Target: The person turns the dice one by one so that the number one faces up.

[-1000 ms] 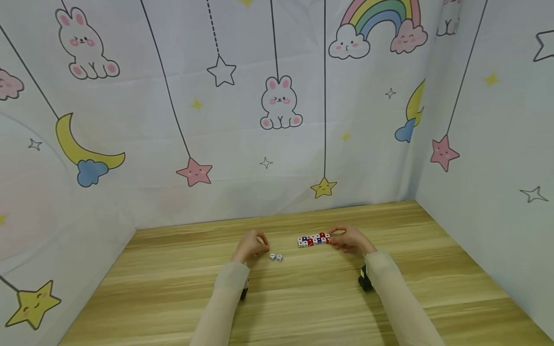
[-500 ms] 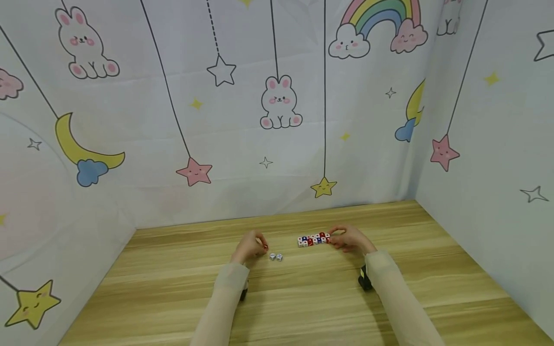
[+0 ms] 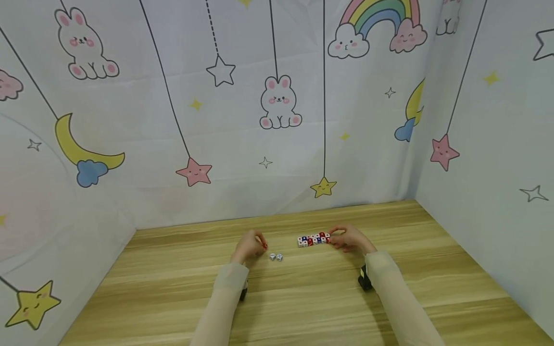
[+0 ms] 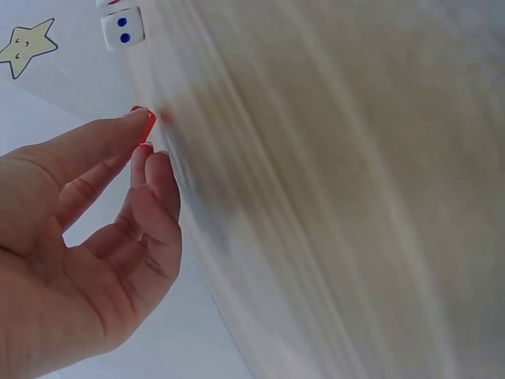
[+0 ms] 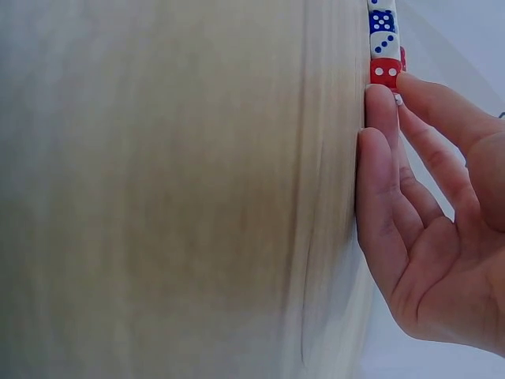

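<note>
My left hand (image 3: 250, 246) pinches a small red die (image 4: 149, 126) between thumb and fingertips, mostly hidden by them, just above the table. To its right lie two white dice (image 3: 276, 257) side by side; a white die with two blue dots (image 4: 122, 29) shows large in the left wrist view. Farther right, a double row of white, red and blue dice (image 3: 313, 240) stands pressed together. My right hand (image 3: 348, 239) rests at the right end of this row, its thumb and fingertips touching the end, right at a red die (image 5: 384, 72) with two white dots.
The wood-grain table (image 3: 303, 302) reaches back to a white curtain (image 3: 242, 144) printed with rabbits, stars and moons. Another such curtain (image 3: 489, 192) runs along the right side. Dark wrist cameras sit under both sleeves.
The red die in my left hand has risen slightly and turned between the fingertips. My right hand and the row of dice have stayed put.
</note>
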The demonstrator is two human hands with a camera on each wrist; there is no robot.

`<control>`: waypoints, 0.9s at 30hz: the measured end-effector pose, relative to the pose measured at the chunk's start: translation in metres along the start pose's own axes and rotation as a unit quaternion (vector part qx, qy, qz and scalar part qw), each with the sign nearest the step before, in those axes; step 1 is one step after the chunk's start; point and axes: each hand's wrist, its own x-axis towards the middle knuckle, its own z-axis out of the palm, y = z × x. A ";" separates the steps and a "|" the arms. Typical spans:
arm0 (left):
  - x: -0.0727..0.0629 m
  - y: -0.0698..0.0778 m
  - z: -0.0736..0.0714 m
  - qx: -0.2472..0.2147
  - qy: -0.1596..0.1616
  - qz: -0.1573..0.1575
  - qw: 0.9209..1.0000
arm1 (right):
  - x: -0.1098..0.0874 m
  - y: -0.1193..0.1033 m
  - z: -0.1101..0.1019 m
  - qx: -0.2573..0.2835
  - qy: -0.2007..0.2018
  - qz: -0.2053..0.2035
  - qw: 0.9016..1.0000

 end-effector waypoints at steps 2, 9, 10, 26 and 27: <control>0.001 0.000 -0.001 0.004 -0.001 0.001 1.000 | 0.000 0.000 0.000 0.004 0.001 0.001 1.000; 0.001 0.002 0.001 -0.009 -0.014 0.014 1.000 | 0.001 0.000 0.000 0.005 0.003 0.000 1.000; 0.001 0.002 0.001 -0.014 -0.017 0.015 1.000 | 0.001 0.000 0.000 0.005 0.004 0.001 1.000; -0.001 0.001 -0.001 -0.037 -0.026 0.019 0.999 | 0.001 0.000 0.000 0.009 0.005 0.013 1.000; -0.002 0.001 -0.001 -0.037 -0.027 0.020 0.999 | 0.001 0.000 0.001 0.007 0.005 0.011 1.000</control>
